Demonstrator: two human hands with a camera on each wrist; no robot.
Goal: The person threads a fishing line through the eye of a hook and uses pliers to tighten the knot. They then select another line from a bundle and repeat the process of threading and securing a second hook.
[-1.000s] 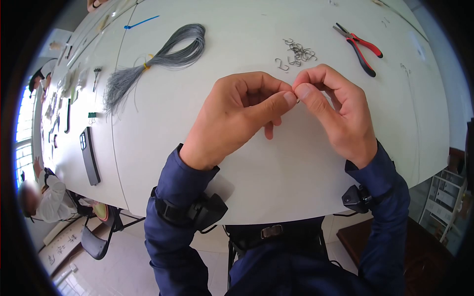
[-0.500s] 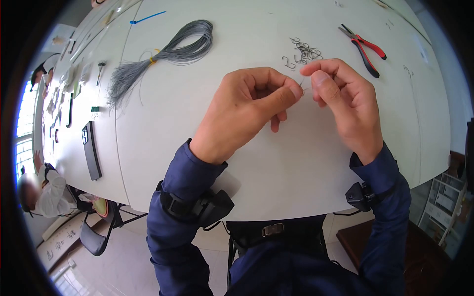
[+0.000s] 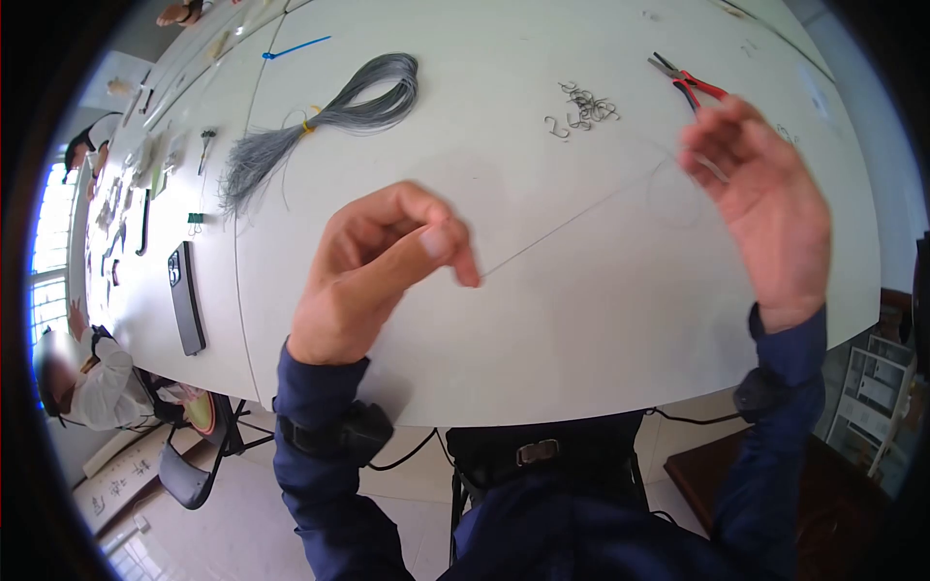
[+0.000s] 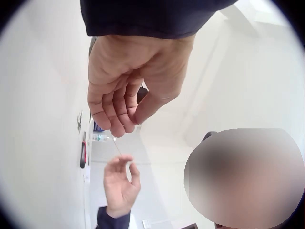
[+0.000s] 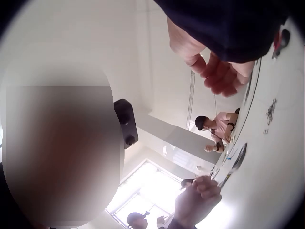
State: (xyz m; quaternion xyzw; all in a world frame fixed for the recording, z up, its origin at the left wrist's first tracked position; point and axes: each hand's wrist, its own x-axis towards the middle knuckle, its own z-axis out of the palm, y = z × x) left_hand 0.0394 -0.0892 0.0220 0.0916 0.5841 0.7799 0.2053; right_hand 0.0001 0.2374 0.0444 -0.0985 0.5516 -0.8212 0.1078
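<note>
My left hand (image 3: 378, 271) pinches one end of a thin grey line (image 3: 562, 229) between thumb and curled fingers, and its fingertips hide whatever lies in the pinch. From there the line runs straight, up and to the right, towards my right hand (image 3: 765, 198). Blurred, with bent fingers, the right hand holds the line's other part, and a faint loop of it hangs beside the fingers. In the left wrist view the line reaches the right fingertips (image 4: 125, 157). A small pile of metal hooks (image 3: 586, 108) lies on the white table (image 3: 542, 358), beyond both hands.
Pliers with red and black handles (image 3: 683, 77) lie behind the right hand. At the left is a hank of grey line (image 3: 368, 97) tied with yellow, with a blue cable tie (image 3: 295, 48), a binder clip (image 3: 196, 224) and a phone (image 3: 186, 300). Other people sit around the table.
Both hands were together near the hooks; they have drawn apart, left hand down and left, right hand outward to the right. The line now shows stretched between them.
</note>
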